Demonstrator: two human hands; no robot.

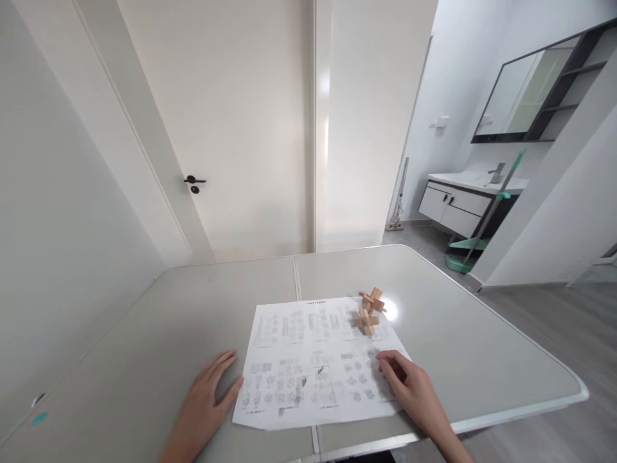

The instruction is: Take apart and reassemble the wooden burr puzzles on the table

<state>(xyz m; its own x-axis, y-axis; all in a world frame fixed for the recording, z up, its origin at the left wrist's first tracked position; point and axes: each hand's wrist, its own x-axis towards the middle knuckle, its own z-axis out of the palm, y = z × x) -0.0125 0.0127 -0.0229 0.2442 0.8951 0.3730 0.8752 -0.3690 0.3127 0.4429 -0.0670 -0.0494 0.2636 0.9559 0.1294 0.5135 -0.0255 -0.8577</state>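
A printed paper sheet (289,350) with rows of small grey diagrams lies flat on the table. On its upper right stand two wooden burr puzzles, the nearer one (367,322) bearing a dark mark and the farther one (373,300) just behind it. My left hand (207,399) rests palm down on the table, fingers apart, its thumb at the sheet's left edge. Over the sheet's right edge lies my right hand (407,386), fingers curled and thumb tip near the index tip. Nothing shows between them, and both puzzles are beyond its fingertips.
A pale folding table (193,308) has a seam down its middle and a raised metal rim. Behind it is a white door (241,128) with a black handle. At the right are a washbasin cabinet (456,206), a mirror and a green broom with dustpan (460,263).
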